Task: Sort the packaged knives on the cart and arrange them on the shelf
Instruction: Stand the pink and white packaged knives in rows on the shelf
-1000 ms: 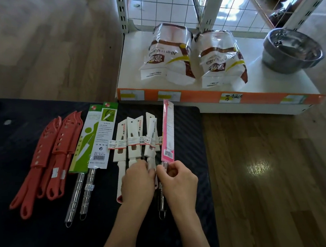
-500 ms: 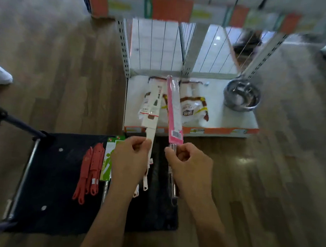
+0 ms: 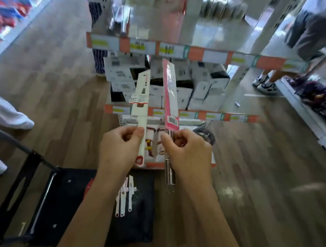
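Note:
My left hand [image 3: 121, 148] grips the handle of a white packaged knife [image 3: 142, 96], held upright in front of the shelf unit. My right hand [image 3: 190, 152] grips the steel handle of a knife in a pink sleeve [image 3: 169, 96], also upright, a little to the right. Both blades point up toward the middle shelf [image 3: 214, 116], which is packed with white boxes. Below my arms the black cart [image 3: 58, 203] still carries several white packaged knives [image 3: 125, 197]; my left forearm hides much of what lies on it.
An upper shelf edge [image 3: 184, 51] with orange and white price labels runs above the boxes. A steel bowl [image 3: 206, 135] sits on the bottom shelf behind my right hand. A person's legs and sneakers [image 3: 266, 86] stand at the right, white clothing at the left edge.
Both hands lifted the white and pink knives off the cart and raised them upright toward the shelves. The view has tilted up, so higher shelves now show.

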A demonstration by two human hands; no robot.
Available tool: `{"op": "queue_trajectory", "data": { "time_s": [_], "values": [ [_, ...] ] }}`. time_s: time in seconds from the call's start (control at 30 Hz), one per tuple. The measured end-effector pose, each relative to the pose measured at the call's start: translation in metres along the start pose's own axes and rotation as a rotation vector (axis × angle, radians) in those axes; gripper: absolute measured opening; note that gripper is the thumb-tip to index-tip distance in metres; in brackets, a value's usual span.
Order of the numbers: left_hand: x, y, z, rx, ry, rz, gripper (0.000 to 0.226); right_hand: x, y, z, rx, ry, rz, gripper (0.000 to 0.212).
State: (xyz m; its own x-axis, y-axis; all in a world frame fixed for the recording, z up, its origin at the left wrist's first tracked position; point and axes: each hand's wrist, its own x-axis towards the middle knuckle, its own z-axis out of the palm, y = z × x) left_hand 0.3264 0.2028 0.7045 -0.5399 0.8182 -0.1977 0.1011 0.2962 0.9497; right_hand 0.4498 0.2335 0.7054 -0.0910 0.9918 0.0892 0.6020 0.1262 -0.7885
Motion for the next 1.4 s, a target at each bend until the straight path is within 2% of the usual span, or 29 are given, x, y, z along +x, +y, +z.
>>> {"op": "queue_trajectory", "data": {
  "time_s": [0.13,0.4,0.57,0.7,0.83,1.17,1.4],
  "values": [
    [-0.011,0.026,-0.002,-0.022,-0.003,0.062,0.015,-0.002,-0.018,-0.014,0.005,0.003,-0.043,0.022],
    [-0.004,0.036,-0.022,-0.086,0.002,0.060,0.020,0.005,-0.041,-0.008,-0.038,-0.007,-0.091,0.021],
    [0.035,0.043,-0.036,-0.080,-0.017,0.100,0.018,0.033,-0.060,0.016,-0.040,0.001,-0.085,0.019],
    [0.077,0.058,-0.048,-0.062,-0.054,0.152,0.013,0.065,-0.081,0.036,-0.103,0.075,-0.090,0.026],
    [0.114,0.072,-0.059,-0.067,-0.065,0.200,0.014,0.094,-0.101,0.053,-0.068,0.108,-0.070,0.027],
    [0.186,0.089,-0.063,-0.072,-0.088,0.125,0.018,0.162,-0.119,0.080,-0.043,0.111,-0.074,0.027],
    [0.240,0.103,-0.043,-0.066,0.008,0.109,0.024,0.234,-0.114,0.093,-0.072,0.038,-0.113,0.027]
  ]
}}
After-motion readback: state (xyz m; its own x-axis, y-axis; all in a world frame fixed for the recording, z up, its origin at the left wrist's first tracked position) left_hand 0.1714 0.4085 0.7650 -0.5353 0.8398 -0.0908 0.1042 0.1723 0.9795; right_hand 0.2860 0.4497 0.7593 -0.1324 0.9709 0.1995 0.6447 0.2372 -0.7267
